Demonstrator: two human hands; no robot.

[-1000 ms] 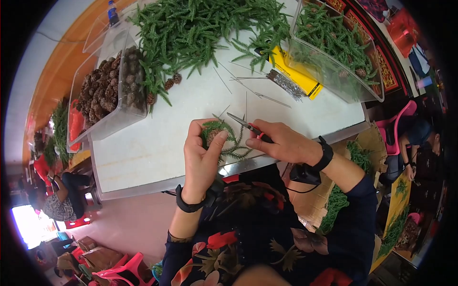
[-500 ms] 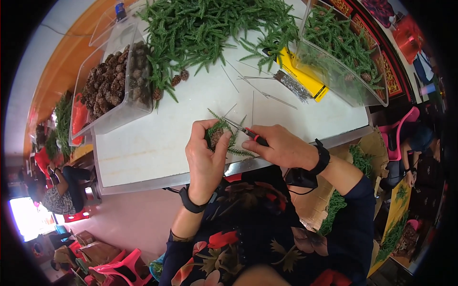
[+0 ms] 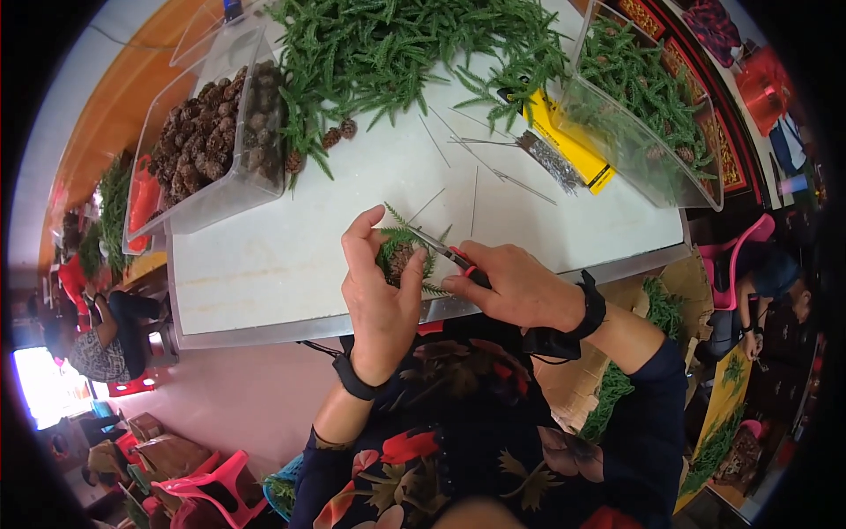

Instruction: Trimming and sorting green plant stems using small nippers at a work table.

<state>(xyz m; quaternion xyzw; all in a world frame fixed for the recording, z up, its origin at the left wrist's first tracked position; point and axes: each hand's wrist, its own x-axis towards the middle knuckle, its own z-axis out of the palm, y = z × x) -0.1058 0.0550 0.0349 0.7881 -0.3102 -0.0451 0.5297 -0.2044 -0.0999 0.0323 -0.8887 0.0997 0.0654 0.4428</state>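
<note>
My left hand (image 3: 381, 291) is closed round a brown pine cone (image 3: 401, 258), ringed by green artificial fir sprigs (image 3: 397, 234). Its thumb presses on the cone, while the index finger is raised and bent. In my right hand (image 3: 515, 284) is a slim steel-tipped tool with red-and-black handles, apparently long-nose pliers (image 3: 456, 256). The tips meet the upper sprigs beside the cone. My right fingers wrap the handles and partly hide them. Both hands are above the near edge of the white table (image 3: 256, 291).
Loose wires (image 3: 476, 201) lie beyond my hands, near a yellow packet (image 3: 577, 150). A clear bin of pine cones (image 3: 198, 141) stands left, and a bin of sprigs (image 3: 648, 88) right. A green sprig heap (image 3: 388, 53) covers the back. An opened cardboard box (image 3: 573, 388) sits below right.
The view has shifted slightly. My left index finger has lifted away from the sprigs, and the right hand with the pliers has tilted a little.
</note>
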